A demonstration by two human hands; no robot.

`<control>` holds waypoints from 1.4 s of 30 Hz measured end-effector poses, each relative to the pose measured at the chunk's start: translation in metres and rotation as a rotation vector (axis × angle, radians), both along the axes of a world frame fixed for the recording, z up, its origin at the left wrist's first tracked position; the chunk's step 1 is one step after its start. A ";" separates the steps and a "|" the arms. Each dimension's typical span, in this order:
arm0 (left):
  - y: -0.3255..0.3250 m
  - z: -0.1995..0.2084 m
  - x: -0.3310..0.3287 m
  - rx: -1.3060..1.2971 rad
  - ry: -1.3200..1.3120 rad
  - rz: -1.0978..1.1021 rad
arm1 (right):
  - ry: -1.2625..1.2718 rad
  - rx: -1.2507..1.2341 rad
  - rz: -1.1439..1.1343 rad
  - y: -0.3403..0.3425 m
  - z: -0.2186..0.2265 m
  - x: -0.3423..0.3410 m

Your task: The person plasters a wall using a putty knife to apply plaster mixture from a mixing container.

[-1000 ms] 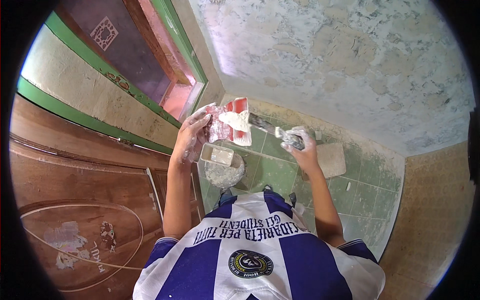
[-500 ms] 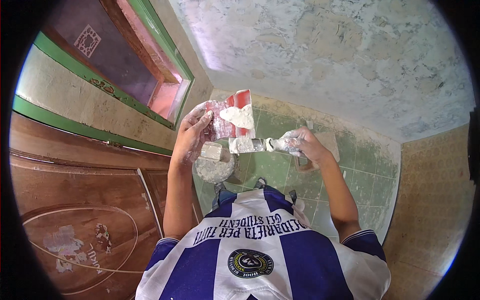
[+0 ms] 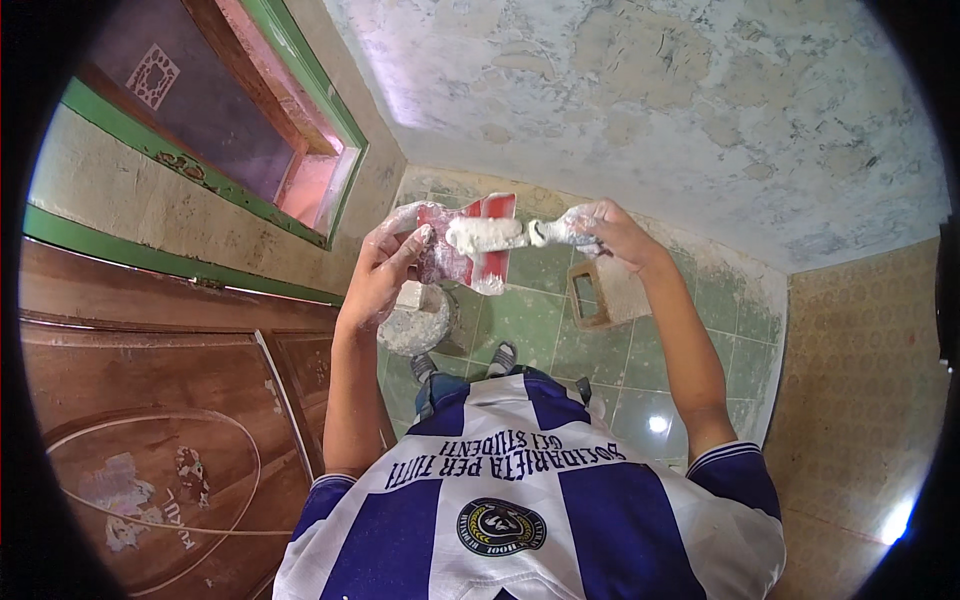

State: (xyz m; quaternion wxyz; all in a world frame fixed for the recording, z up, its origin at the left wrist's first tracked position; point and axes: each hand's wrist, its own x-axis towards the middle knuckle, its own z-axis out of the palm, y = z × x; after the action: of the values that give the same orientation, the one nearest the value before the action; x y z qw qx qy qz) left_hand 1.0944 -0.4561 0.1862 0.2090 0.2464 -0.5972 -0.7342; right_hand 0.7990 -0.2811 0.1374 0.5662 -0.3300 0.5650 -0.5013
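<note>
My left hand (image 3: pixel 391 247) grips the left edge of a red plastering board (image 3: pixel 494 268), smeared with white paste, its thumb pressed on top. Wrapped round the handle of a putty knife (image 3: pixel 515 236) is my right hand (image 3: pixel 603 233), its fingers crusted white. The knife's paste-covered blade lies over the middle of the board, against the lump of white filler (image 3: pixel 468 236). How much of the blade touches the board is hidden by the filler. Both hands are held out at about chest height, in front of the plastered wall.
Below my left hand stands a round, paste-stained container (image 3: pixel 418 325) with a pale block (image 3: pixel 416 296) on it. A tan frame-like object (image 3: pixel 612 292) lies on the green tiled floor (image 3: pixel 540 330). Patchy wall (image 3: pixel 640 110) rises ahead; a green-framed window (image 3: pixel 345 190) and wooden door (image 3: pixel 160 400) are left.
The putty knife has moved up from the board's near edge onto its middle, over the filler. My right hand has risen with it, and the board has shifted slightly nearer.
</note>
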 end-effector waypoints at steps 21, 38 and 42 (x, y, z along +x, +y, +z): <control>-0.019 -0.035 -0.067 0.482 0.152 -0.128 | 0.873 -0.383 -0.288 0.038 -0.008 0.029; -0.169 -0.053 -0.208 0.467 0.179 -0.194 | 0.945 -0.361 -0.615 -0.087 -0.030 -0.102; -0.215 -0.066 -0.268 0.486 0.169 -0.178 | 0.701 -0.236 -0.661 -0.128 -0.051 -0.130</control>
State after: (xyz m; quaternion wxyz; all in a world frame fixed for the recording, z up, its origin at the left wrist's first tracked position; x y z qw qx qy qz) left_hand 0.8265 -0.6711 0.1205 0.1272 0.1737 -0.4034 -0.8893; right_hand 0.6686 -0.4086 0.0866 0.1114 -0.3435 0.7354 -0.5734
